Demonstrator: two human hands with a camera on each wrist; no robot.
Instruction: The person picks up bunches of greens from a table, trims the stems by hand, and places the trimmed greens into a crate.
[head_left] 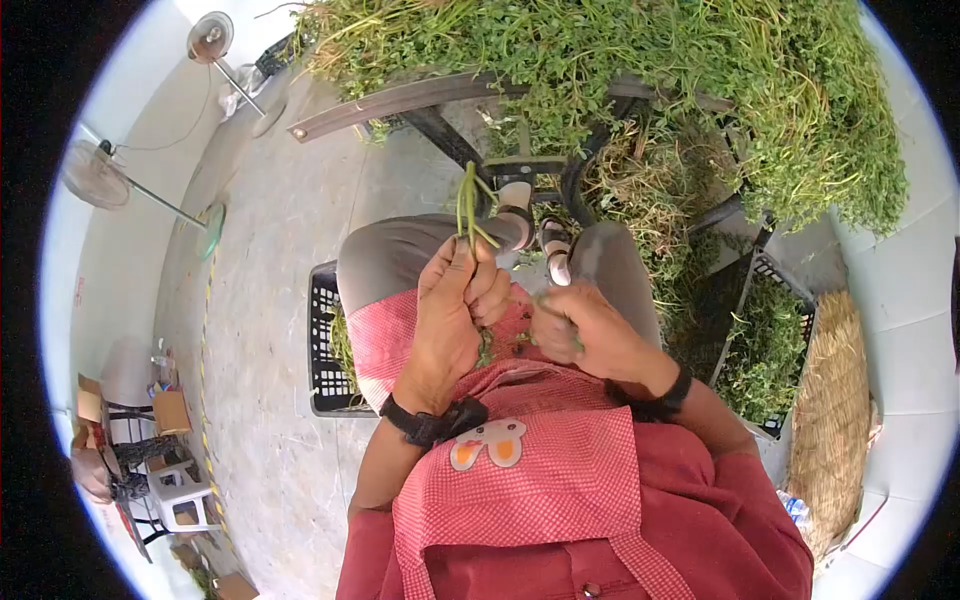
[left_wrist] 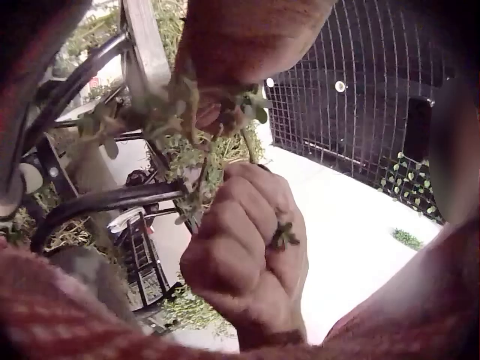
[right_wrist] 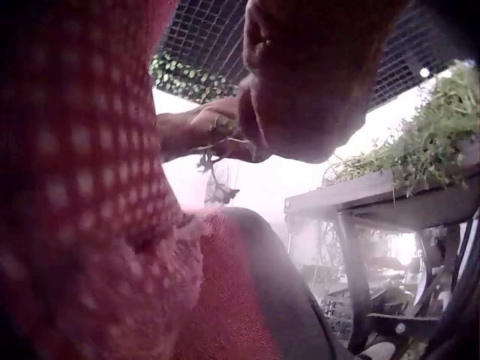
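Observation:
My left hand (head_left: 452, 305) grips a few thick green stems (head_left: 468, 205) whose bare ends stick up past the thumb. Leafy sprigs (left_wrist: 180, 112) hang below that hand in the left wrist view. To its right, my right hand (head_left: 595, 335) is curled in a fist and slightly blurred. A small leafy tip (left_wrist: 283, 235) pokes out of this fist, so it holds a plant sprig, most of it hidden by the fingers. Another sprig (right_wrist: 217, 176) dangles between both hands in the right wrist view. Both hands are over the lap, above a red checked apron (head_left: 520, 480).
A table (head_left: 400, 103) heaped with leafy greens (head_left: 600, 60) stands ahead. More stems (head_left: 645, 190) lie beneath it. Black crates (head_left: 322, 350) flank the legs, and the right one holds greens (head_left: 765, 350). A straw mat roll (head_left: 830, 420) is at right, and fans (head_left: 210, 38) stand at left.

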